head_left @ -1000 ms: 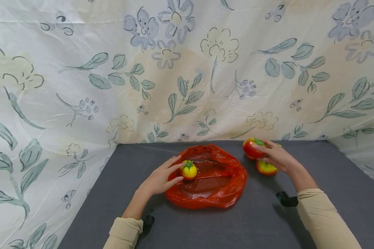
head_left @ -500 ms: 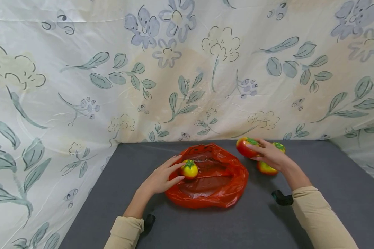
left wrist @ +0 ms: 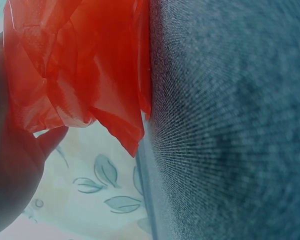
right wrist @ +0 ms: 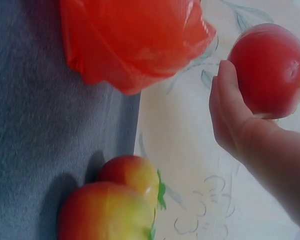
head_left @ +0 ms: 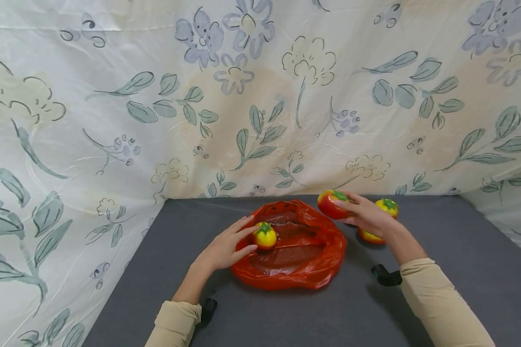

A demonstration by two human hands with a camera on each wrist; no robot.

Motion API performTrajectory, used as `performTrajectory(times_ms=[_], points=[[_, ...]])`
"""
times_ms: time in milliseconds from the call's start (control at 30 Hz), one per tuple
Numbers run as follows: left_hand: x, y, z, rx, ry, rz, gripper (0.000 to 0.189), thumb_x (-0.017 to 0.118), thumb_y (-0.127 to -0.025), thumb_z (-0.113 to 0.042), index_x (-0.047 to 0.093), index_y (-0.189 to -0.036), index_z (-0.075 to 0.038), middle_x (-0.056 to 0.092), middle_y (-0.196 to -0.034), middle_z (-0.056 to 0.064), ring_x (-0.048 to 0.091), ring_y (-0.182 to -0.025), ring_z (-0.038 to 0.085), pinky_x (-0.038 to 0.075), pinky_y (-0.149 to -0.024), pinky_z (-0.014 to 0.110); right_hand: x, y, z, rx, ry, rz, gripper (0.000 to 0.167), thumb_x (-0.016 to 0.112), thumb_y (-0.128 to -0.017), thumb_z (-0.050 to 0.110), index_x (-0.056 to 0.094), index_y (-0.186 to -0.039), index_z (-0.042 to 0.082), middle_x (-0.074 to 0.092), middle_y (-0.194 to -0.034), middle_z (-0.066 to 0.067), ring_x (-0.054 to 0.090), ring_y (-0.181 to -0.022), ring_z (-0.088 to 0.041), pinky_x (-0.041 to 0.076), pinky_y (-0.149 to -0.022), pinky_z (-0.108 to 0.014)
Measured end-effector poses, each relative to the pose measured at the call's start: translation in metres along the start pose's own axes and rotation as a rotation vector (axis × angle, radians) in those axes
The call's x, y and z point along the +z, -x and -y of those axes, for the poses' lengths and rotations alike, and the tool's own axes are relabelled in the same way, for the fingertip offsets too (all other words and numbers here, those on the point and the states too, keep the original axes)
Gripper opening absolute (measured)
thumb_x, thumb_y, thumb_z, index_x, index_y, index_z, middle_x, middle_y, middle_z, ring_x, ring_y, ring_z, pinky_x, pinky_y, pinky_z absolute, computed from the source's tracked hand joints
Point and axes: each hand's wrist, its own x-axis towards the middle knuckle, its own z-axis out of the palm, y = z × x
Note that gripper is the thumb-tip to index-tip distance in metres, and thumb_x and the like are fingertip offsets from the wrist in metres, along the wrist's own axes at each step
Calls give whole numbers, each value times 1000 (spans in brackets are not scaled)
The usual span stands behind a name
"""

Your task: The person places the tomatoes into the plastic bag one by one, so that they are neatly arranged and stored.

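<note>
Gripping larger tomato (head_left: 329, 206) in right hand (head_left: 366, 215), raised over desk (head_left: 304, 318) near far edge, by red bag's (head_left: 333, 255) right side. Pinching smaller tomato (head_left: 266, 237) with left hand (head_left: 223, 245), thumb against fingers' side, at bag's left rim.

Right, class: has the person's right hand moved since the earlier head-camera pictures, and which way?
Yes. Against the floral cloth behind, the right hand has moved left, nearer the red bag.

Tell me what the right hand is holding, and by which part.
A fruit, gripped by its right side as seen in the head view.
</note>
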Motion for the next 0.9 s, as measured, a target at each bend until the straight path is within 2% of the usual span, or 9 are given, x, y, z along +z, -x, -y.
performTrajectory(times_ms=[333, 533, 900], points=[[-2, 2, 0, -2, -6, 5, 53, 63, -92, -34, 51, -139, -14, 31, -152, 6, 24, -140, 25, 31, -105, 50, 17, -2, 1, -21, 6, 48, 70, 56, -97, 33, 19, -150, 8, 35, -141, -18, 46, -116, -27, 40, -100, -42], [-3, 1, -1, -8, -8, 10, 54, 63, -92, -35, 51, -140, -14, 30, -153, 5, 23, -141, 24, 31, -106, 49, 26, -5, -1, -28, 2, 112, 67, 54, -98, 29, 18, -150, 5, 36, -141, -19, 50, -115, -23, 41, -100, -42], [-4, 2, -3, -23, 0, 9, 53, 64, -91, -33, 51, -140, -16, 30, -153, 5, 23, -141, 23, 31, -105, 50, 41, -12, -4, 15, 10, 113, 69, 56, -97, 29, 18, -150, 6, 33, -143, -20, 47, -117, -27, 39, -101, -44]])
